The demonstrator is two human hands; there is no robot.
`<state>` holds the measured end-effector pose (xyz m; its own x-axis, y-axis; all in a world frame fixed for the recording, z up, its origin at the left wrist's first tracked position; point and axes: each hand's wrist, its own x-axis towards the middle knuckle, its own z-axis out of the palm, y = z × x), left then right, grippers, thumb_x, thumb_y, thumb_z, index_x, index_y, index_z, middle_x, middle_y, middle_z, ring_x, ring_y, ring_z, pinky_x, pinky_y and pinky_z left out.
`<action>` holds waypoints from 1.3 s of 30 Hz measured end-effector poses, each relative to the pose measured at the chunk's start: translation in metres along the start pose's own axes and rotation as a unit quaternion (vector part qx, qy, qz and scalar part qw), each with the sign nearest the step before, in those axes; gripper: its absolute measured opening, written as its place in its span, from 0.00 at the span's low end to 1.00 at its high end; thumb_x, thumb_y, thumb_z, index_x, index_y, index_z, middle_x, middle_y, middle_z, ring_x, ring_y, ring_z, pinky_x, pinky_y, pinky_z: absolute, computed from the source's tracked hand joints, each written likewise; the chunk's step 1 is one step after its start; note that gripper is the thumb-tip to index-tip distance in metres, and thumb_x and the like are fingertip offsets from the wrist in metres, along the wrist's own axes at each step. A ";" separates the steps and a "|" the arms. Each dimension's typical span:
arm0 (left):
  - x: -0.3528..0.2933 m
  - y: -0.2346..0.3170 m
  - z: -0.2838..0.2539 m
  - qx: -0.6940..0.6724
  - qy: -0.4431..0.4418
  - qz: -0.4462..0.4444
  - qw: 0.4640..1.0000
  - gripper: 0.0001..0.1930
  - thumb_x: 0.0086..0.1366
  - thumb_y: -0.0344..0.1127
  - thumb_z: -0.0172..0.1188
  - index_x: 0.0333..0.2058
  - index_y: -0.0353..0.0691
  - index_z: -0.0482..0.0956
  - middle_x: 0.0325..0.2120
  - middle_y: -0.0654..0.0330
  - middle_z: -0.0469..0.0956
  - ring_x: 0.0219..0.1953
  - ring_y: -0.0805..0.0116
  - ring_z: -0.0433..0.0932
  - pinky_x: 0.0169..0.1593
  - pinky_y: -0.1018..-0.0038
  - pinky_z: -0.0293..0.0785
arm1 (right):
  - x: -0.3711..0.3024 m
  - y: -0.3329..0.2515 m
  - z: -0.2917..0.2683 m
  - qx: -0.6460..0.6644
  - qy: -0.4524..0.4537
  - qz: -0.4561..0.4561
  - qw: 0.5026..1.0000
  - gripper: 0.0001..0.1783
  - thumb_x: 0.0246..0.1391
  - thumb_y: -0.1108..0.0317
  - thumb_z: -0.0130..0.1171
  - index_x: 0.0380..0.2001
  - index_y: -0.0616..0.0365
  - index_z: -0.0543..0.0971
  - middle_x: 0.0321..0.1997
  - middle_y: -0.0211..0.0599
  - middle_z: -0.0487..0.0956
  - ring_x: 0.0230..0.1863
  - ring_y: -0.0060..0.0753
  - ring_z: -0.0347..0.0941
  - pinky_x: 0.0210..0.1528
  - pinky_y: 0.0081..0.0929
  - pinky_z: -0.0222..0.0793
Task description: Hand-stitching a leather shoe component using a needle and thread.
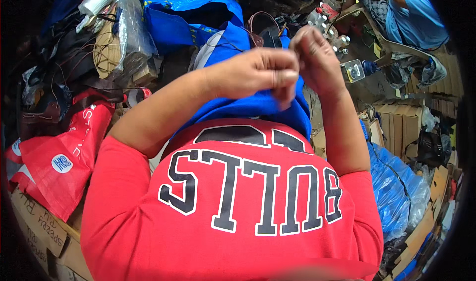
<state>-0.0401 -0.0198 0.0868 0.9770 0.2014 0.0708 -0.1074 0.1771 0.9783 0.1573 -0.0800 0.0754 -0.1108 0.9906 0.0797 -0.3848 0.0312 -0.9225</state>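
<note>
Both hands are raised in front of my chest, close together, above the blue cloth over my lap. My left hand is closed, its fingers curled and slightly blurred. Beside it, my right hand is closed too, thumb and fingertips pinched together. Whatever they hold is too small or hidden to make out. A thin dark thread runs across the cloth toward my left hand; whether it reaches the fingers I cannot tell. Just beyond the hands lies a brown shoe, partly hidden by them.
An open blue bag sits ahead. At left are a red bag, another dark brown shoe and plastic-wrapped material. Several small bottles stand at far right, near a person in blue. Cardboard and blue plastic lie at right.
</note>
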 end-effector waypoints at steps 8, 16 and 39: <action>-0.120 0.010 -0.114 0.642 0.251 0.003 0.724 0.09 0.49 0.23 0.61 0.32 0.36 0.77 0.26 0.56 0.75 0.31 0.59 0.76 0.37 0.69 0.72 | -0.104 0.006 -0.105 -0.614 0.076 0.123 0.776 0.09 0.51 0.71 0.57 0.37 0.60 0.80 0.34 0.39 0.78 0.37 0.33 0.75 0.42 0.25 0.68; -0.299 0.166 -0.202 0.690 0.599 -0.270 0.303 0.18 0.58 0.53 0.56 0.42 0.53 0.81 0.39 0.58 0.80 0.42 0.61 0.79 0.46 0.71 0.70 | -0.316 -0.065 -0.254 -0.710 0.362 0.359 0.486 0.14 0.50 0.62 0.57 0.37 0.58 0.82 0.36 0.45 0.81 0.41 0.38 0.77 0.46 0.29 0.69; 0.066 -0.067 -0.078 0.356 -0.016 -0.091 0.930 0.12 0.53 0.38 0.65 0.34 0.38 0.81 0.33 0.57 0.76 0.40 0.65 0.75 0.46 0.72 0.70 | -0.009 0.041 -0.075 -0.422 0.009 0.087 0.903 0.07 0.43 0.74 0.66 0.29 0.55 0.83 0.30 0.28 0.75 0.33 0.19 0.70 0.38 0.17 0.65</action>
<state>0.0171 0.0570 0.0103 0.9733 0.1996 -0.1134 0.1980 -0.4796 0.8549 0.2117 -0.0777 0.0084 -0.0849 0.9921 -0.0928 0.4720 -0.0420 -0.8806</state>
